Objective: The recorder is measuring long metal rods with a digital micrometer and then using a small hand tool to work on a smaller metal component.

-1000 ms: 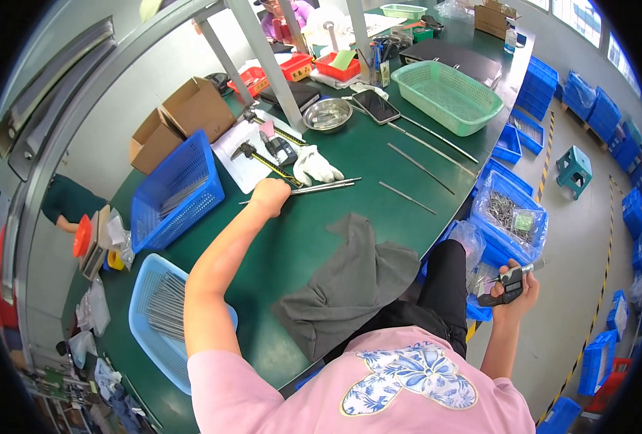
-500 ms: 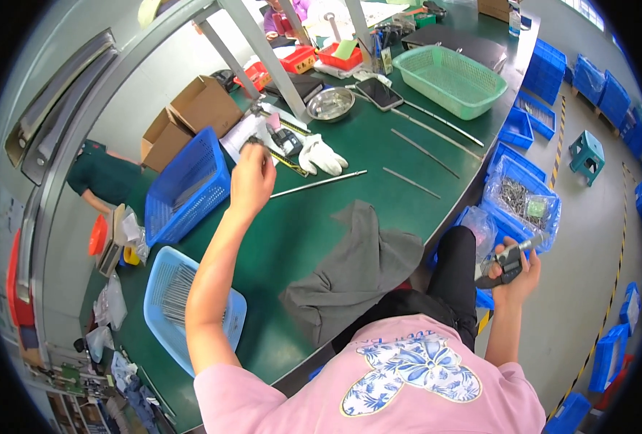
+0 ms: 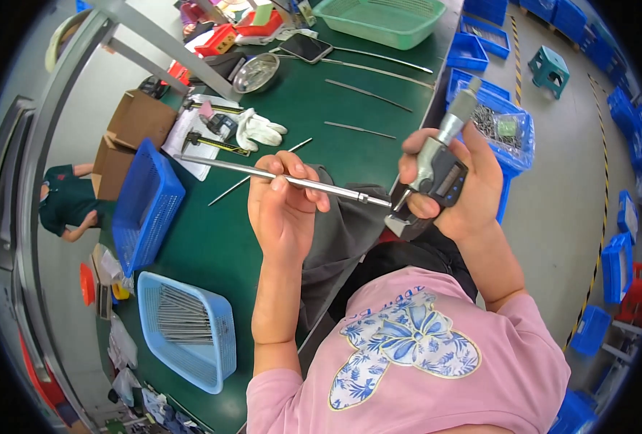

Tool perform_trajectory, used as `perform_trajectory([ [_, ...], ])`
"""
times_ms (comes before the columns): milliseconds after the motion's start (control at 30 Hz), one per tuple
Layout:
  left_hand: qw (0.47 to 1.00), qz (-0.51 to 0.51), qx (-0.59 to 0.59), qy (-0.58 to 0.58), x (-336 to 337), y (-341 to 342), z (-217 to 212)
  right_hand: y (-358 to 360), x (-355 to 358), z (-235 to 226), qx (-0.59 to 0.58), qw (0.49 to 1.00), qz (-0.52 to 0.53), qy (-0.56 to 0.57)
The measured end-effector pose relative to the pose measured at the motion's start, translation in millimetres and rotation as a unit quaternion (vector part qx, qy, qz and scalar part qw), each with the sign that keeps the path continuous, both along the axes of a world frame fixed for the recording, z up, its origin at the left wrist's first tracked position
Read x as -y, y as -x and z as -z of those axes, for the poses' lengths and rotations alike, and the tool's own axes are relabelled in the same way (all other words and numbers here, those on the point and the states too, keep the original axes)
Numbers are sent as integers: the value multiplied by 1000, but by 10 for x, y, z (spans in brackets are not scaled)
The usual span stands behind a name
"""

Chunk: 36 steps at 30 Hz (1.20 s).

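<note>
With the clock centred on its middle, a slim metal rod (image 3: 341, 192) is held above the green table (image 3: 223, 239), slanting slightly, its collared end toward 3 o'clock and its plain end toward 9. The left hand (image 3: 283, 213), palm side showing, pinches it between thumb and fingers. At 3 o'clock the right hand (image 3: 476, 184) is wrapped around a digital micrometer (image 3: 431, 166), whose measuring gap lies at the rod's collared end; whether they touch I cannot tell. Passing behind the left hand, a second rod (image 3: 230, 189) lies slantwise on the table. A white glove (image 3: 258, 132) rests at 11 o'clock, a dark phone (image 3: 306, 49) at 12 and a green basket (image 3: 400, 35) at 1. A grey cloth (image 3: 346, 239) lies at 5, a light-blue basket (image 3: 224, 336) of rods at 7, and a deep-blue basket (image 3: 149, 220) at 9.
</note>
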<state>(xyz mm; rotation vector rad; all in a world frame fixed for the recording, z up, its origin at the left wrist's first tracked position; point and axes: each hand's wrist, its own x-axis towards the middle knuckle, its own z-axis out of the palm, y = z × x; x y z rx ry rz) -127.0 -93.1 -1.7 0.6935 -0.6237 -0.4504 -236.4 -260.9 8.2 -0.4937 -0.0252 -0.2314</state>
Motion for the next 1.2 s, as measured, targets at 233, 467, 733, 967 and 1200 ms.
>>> perform_trajectory([
  [233, 1000, 7, -4, -30, -29, 92, 21, -69, -77, 9, -1, 999, 8, 47],
  [467, 998, -4, -15, -59, -55, 130, 54, -32, -87, -53, 33, 997, 8, 75],
  [733, 996, 3, -26, -88, -37, 132, 53, -43, -85, -97, 1, 996, -38, 77],
  [967, 993, -7, -32, -110, -37, 160, 61, -70, -123, -59, -6, 998, -39, 51],
  [1200, 993, 4, -39, -113, -23, 166, 59, -72, -111, -26, -10, 997, -44, 55],
])
